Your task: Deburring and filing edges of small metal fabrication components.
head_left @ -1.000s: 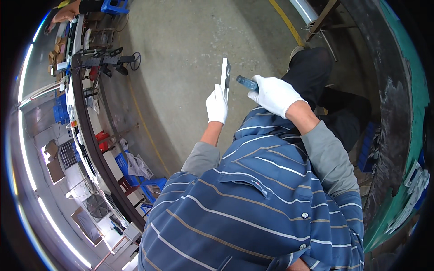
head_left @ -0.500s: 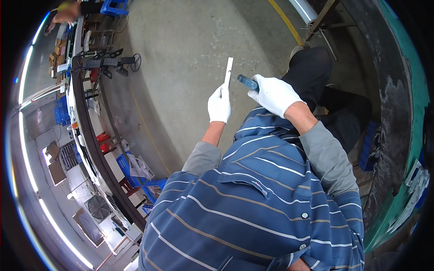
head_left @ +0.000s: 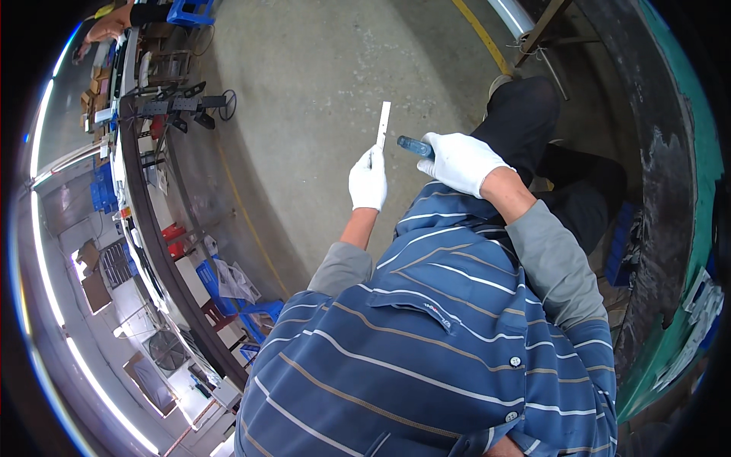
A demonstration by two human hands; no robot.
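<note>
Cloth gloves (head_left: 368, 181), glossy plastic handle (head_left: 415, 146); smooth strip (head_left: 384, 122)

Bare grey concrete floor (head_left: 304, 107) leaves open room left of and beyond the slim white strip (head_left: 384, 122). Only a narrow gap parts it from the translucent blue tool handle (head_left: 414, 147). The black-trousered leg (head_left: 525, 110) obstructs the right; the striped blue shirt (head_left: 403, 320), the near side.

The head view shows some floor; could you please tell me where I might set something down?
The widest bare patch is grey concrete floor beyond the white-gloved left hand, between the thin yellow line at left and the broad yellow stripe at upper right. It is crowded along the dark-edged bench farther left, near the black metal stand.
</note>
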